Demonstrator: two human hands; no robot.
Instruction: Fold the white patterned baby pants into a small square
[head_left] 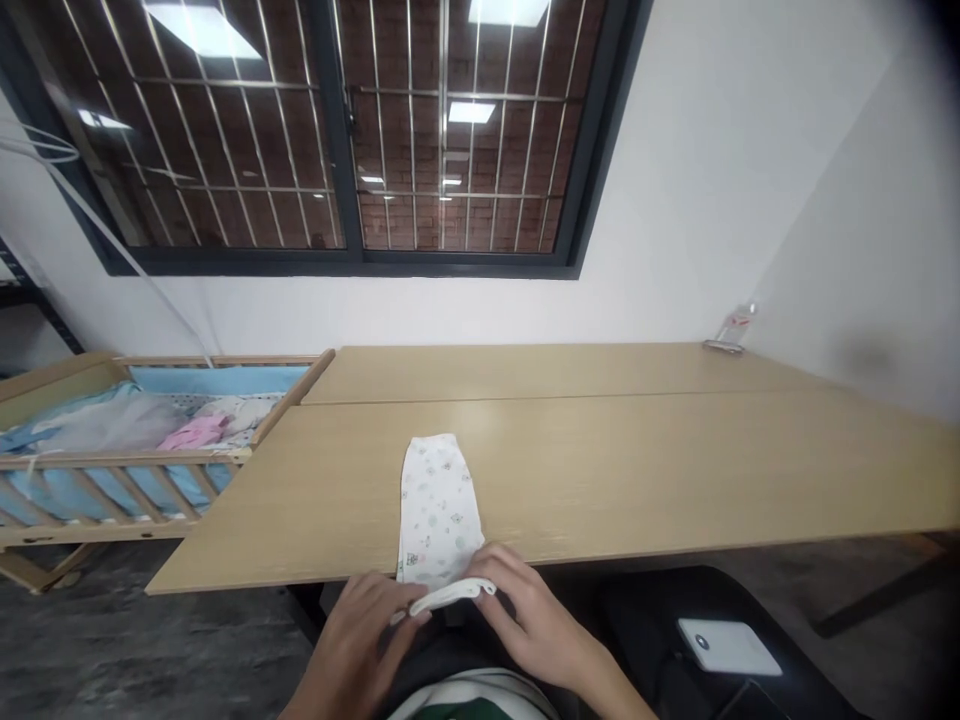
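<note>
White baby pants with a small animal print lie on the table, folded lengthwise into a narrow strip. Their narrower end points away from me, and the near end comes over the table's front edge. There my left hand pinches the left corner of the raised, doubled edge between thumb and fingers. On the right corner, my right hand grips the same edge with thumb below and fingers above. This near edge is lifted and slightly bent between the two hands.
The wooden table runs along the wall under a barred window. A wooden crib with bedding and cloths stands to the left. A clear bottle is at the back right corner. A white phone rests on a black seat.
</note>
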